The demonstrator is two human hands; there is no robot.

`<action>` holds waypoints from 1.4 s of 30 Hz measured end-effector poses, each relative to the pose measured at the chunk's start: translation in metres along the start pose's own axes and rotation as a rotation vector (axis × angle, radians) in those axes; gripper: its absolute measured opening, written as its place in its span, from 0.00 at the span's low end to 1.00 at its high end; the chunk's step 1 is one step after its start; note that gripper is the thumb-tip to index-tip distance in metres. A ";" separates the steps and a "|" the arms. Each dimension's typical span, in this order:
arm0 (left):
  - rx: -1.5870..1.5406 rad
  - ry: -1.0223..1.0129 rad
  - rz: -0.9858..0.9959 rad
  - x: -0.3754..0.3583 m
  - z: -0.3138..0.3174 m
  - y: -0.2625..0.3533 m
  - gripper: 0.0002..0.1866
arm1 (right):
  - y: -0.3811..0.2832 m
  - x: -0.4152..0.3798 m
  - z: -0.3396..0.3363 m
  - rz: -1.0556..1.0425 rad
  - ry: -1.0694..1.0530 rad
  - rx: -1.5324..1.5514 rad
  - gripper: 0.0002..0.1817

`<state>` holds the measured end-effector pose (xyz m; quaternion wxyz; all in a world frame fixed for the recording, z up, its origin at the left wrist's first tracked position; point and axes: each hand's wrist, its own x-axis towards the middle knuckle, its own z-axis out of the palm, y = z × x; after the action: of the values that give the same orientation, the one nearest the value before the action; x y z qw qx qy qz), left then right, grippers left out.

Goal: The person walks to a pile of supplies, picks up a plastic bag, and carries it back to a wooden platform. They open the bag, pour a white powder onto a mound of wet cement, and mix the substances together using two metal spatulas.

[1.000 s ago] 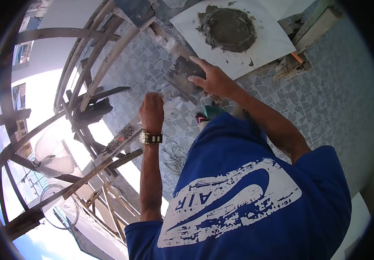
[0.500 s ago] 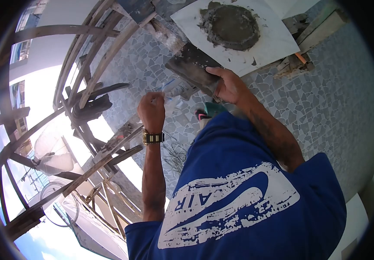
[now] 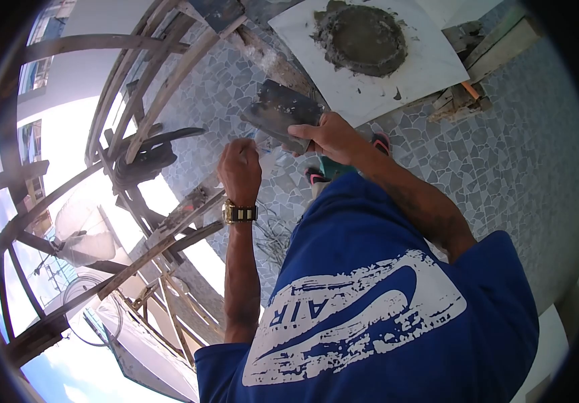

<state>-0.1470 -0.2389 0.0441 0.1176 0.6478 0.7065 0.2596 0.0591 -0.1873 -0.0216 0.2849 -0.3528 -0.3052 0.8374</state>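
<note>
My right hand [image 3: 333,138] grips a dark grey flat slab [image 3: 283,111] by its near edge, thumb on top and fingers underneath. Pale dust and specks mark the slab's face. My left hand [image 3: 240,168], with a watch [image 3: 239,213] on the wrist, is closed just left of the slab. Something pale and thin shows beside its fingertips, and I cannot tell what it is. Beyond the slab lies a white board [image 3: 343,101] bearing a ring-shaped heap of wet grey mortar [image 3: 363,40].
Wooden beams and poles [image 3: 128,87] form a frame along my left. Wood pieces [image 3: 461,104] stick out under the board's right corner. A coil of wire [image 3: 273,238] lies on the stone-patterned floor [image 3: 430,161] near my feet. Another dark panel [image 3: 219,13] rests at the top.
My right hand has brought the slab leftward, closer to my left hand, and the slab's angle has changed. My left hand has shifted slightly right and stays closed.
</note>
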 end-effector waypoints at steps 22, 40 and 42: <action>0.147 -0.020 0.117 -0.007 0.005 -0.004 0.02 | 0.015 0.004 0.028 -0.117 -0.017 -0.505 0.25; 0.100 0.045 0.211 -0.017 0.020 -0.027 0.04 | 0.000 0.018 0.050 -0.209 0.018 -0.616 0.19; 0.095 0.040 0.197 -0.017 0.017 -0.026 0.04 | -0.010 0.027 0.058 -0.201 0.011 -0.701 0.18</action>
<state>-0.1586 -0.2527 0.0129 0.0465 0.7137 0.6530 0.2491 0.0019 -0.1805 0.0067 0.2290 -0.4016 -0.6053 0.6480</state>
